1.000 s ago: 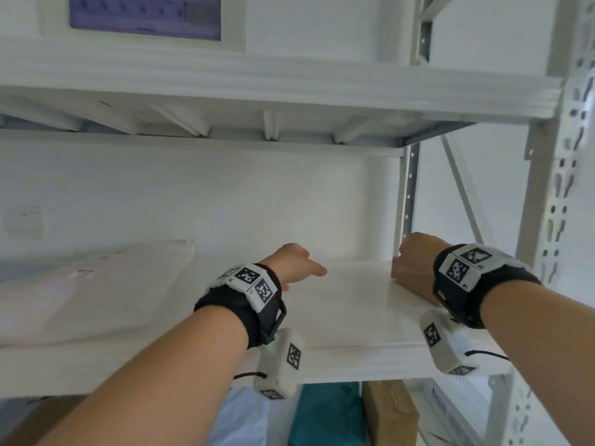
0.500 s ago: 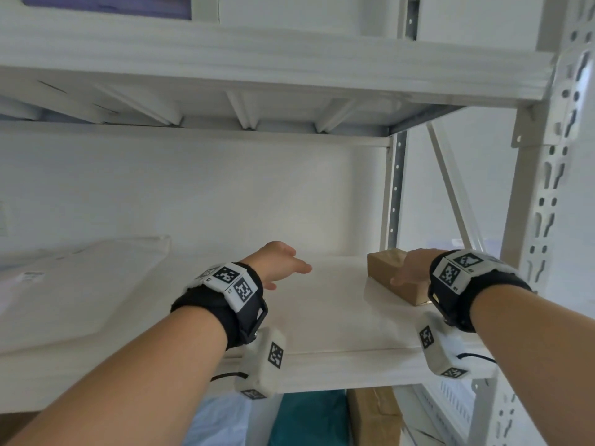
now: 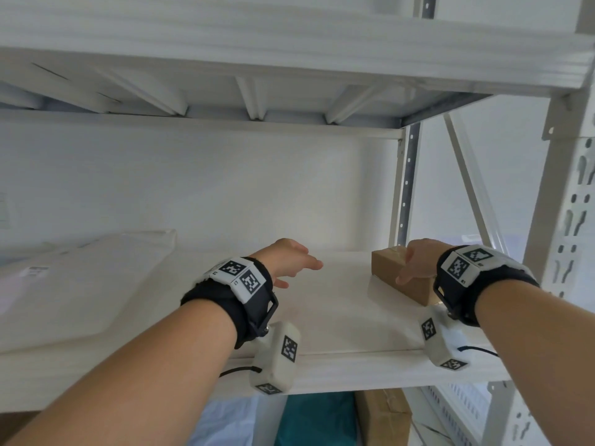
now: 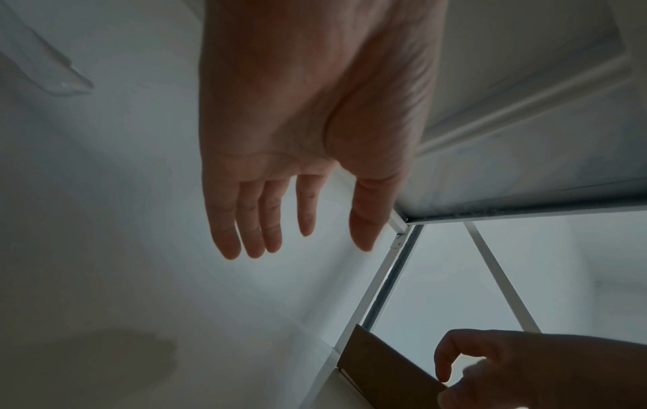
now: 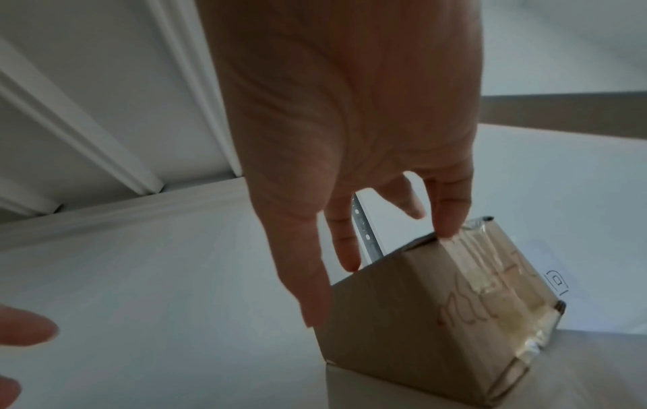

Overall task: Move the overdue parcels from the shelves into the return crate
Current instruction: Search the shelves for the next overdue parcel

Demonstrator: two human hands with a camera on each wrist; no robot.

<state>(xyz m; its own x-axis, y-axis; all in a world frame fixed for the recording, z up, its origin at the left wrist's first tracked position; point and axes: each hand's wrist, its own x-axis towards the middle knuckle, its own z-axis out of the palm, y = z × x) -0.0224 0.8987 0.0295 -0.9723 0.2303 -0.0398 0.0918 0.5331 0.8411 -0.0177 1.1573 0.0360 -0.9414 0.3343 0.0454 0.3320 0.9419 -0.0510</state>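
Note:
A small brown cardboard box (image 3: 391, 268) with clear tape and red handwriting on top (image 5: 402, 318) stands at the right end of the white shelf (image 3: 338, 320). My right hand (image 3: 415, 262) lies over it, fingers nearly straight at the far top edge and thumb along its left face. My left hand (image 3: 299, 272) hovers open above the middle of the shelf, palm down, fingers spread (image 4: 266, 221), holding nothing. A flat white parcel (image 3: 80, 284) lies at the shelf's left end. No crate is in view.
The upper shelf (image 3: 289, 33) hangs close overhead. A perforated upright (image 3: 566, 220) stands at the right and a grey post (image 3: 407, 188) behind the box. Below sit a teal parcel (image 3: 315, 420), a brown box (image 3: 383, 416) and a pale blue bag (image 3: 225, 423).
The brown box, hidden under my right hand a second ago, now shows beside it as the hand shifted right. My left hand stayed open over the shelf. The view tilted upward.

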